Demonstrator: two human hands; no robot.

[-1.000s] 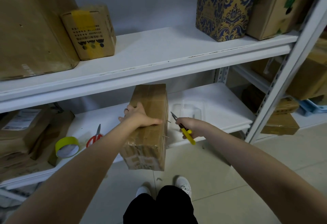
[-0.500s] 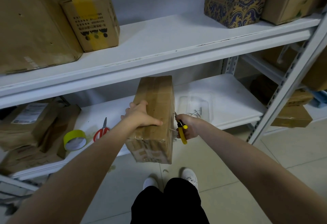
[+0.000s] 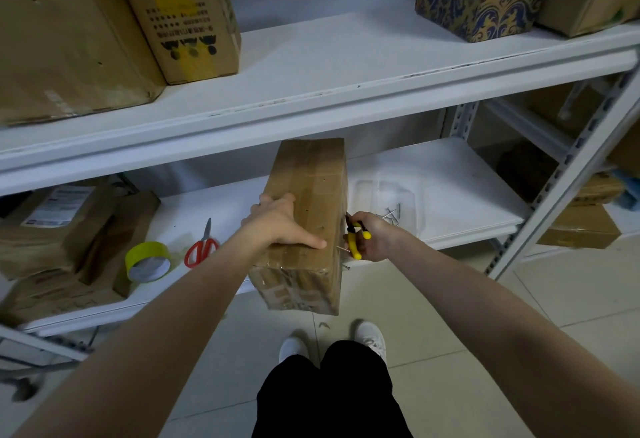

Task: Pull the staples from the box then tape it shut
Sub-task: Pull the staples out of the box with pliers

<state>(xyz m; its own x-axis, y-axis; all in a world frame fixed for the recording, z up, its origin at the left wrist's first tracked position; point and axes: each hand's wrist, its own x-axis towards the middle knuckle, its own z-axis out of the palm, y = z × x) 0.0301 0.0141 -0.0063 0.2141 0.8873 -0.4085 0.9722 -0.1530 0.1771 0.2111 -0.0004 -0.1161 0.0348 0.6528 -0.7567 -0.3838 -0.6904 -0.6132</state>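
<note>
Resting flat on top of the brown box [image 3: 308, 195], the left hand [image 3: 277, 226] presses it down with fingers spread, not wrapped around anything. The box stands on the lower shelf [image 3: 450, 188], and its near end sticks out past the edge. The right hand [image 3: 375, 236] is squeezed around yellow-handled pliers [image 3: 355, 238], whose tip touches the box's right side. Small metal staples [image 3: 341, 250] poke out there. A clear tray [image 3: 388, 195] with loose metal bits sits just right. Yellow tape [image 3: 147, 261] and red scissors [image 3: 201, 247] lie to the left.
</note>
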